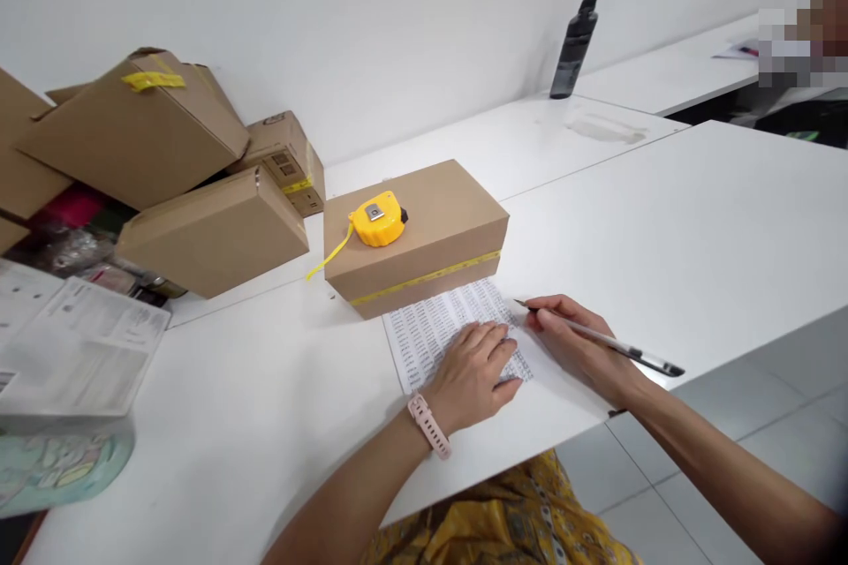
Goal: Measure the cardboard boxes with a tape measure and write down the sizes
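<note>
My left hand lies flat with fingers stretched out on a printed sheet of paper on the white table. A pink watch is on that wrist. My right hand grips a pen, its tip touching the sheet's right edge. Just behind the sheet stands a closed cardboard box with yellow tape along its side. A yellow tape measure rests on top of the box, its tape hanging off the left edge.
Several cardboard boxes are piled at the back left. Printed papers lie at the left edge. A dark bottle stands by the wall. Another person sits at the far right. The table's front edge runs beside my right arm.
</note>
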Motion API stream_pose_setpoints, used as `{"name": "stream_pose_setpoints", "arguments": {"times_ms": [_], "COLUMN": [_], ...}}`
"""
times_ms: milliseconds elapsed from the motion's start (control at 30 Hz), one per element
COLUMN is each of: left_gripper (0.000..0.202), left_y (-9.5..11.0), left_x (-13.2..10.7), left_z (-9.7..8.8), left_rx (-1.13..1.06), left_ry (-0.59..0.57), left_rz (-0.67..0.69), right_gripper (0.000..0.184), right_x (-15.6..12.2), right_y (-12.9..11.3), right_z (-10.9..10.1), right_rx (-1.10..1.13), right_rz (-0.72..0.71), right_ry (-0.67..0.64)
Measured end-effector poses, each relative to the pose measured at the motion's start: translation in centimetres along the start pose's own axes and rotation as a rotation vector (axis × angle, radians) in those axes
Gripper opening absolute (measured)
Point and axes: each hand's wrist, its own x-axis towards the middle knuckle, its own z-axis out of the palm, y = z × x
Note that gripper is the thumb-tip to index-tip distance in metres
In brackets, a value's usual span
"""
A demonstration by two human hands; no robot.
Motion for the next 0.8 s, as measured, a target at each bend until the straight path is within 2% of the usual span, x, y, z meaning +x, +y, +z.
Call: {"name": "stream_pose_setpoints", "arguments": {"times_ms": [133, 267, 433, 533, 667, 800], "left_gripper": [0.040, 0.038, 0.031, 0.028, 0.027, 0.027], "left_y": [0.2, 0.2, 0.2, 0.2, 0.2, 0.2], "left_x": [0.2, 0.3, 0.3, 0.3, 0.3, 0.4], "left_z": [-0.3, -0.4, -0.7, -0.8, -0.8, -0.8], "left_rx": [0.016, 0.014, 0.017, 0.029, 0.028, 0.029], "left_ry": [-0.004, -0.011, -0.022, -0.014, -0.009, -0.007], "left_rz": [0.003, -0.003, -0.001, 0.008, 0.001, 0.005], "right_gripper": [0.037, 0.036, 0.035, 0.034, 0.029, 0.026], "right_x": [0.6, 0.8, 0.5, 0.4, 0.7, 1.0], "right_y": [-0.1, 0.1, 0.5, 0.8, 1.2, 1.4], "right_z": [-0.1, 0.4, 1.1, 1.3, 1.4, 1.5], "right_rx": [0.028, 0.037, 0.083, -0.022, -0.211, -0.268], "right_rz": [0.081, 0.014, 0.055, 0.018, -0.118, -0.132], "right_ry": [-0.120, -0.060, -0.002, 0.001, -0.003, -0.006]}}
